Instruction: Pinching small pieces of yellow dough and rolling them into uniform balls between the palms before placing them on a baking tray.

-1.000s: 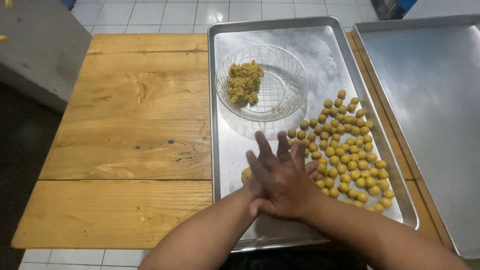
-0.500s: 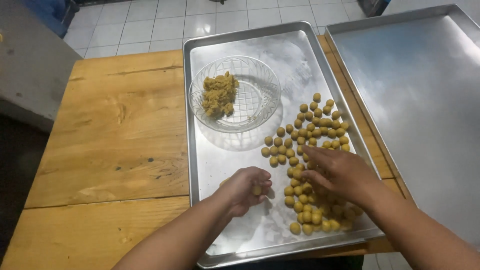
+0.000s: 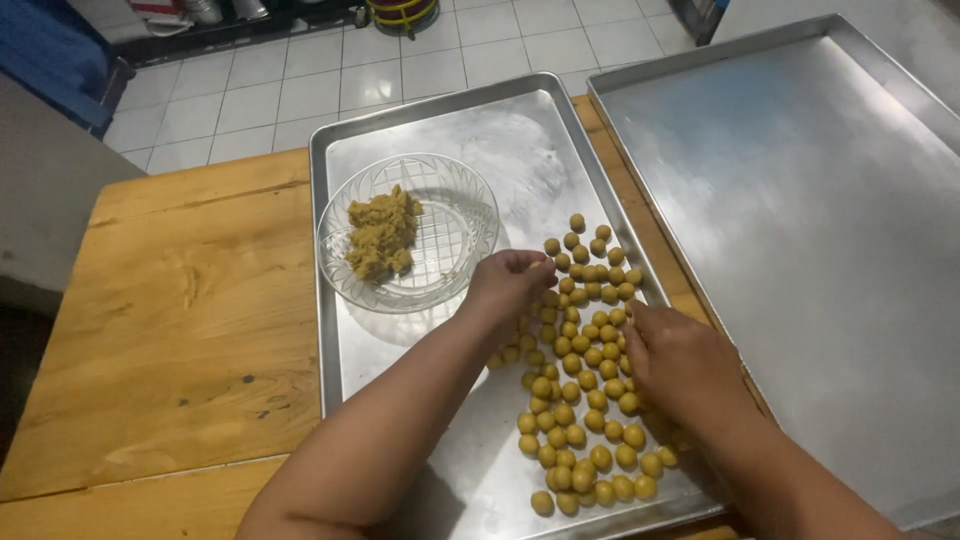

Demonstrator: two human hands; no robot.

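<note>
A wooden table (image 3: 180,330) carries a metal tray (image 3: 400,380). On the tray, just left of the left hand (image 3: 512,282), stands a glass bowl (image 3: 408,232) with a lump of yellowish dough (image 3: 380,236) inside. The left hand's fingertips are pinched together at the upper edge of a spread of small dough balls (image 3: 585,350) (whether one sits in the pinch, I cannot tell). Right of that pinch, the right hand (image 3: 685,365) lies half-curled on the balls, gripping nothing visible. Beyond it sits a second tray (image 3: 820,230).
</note>
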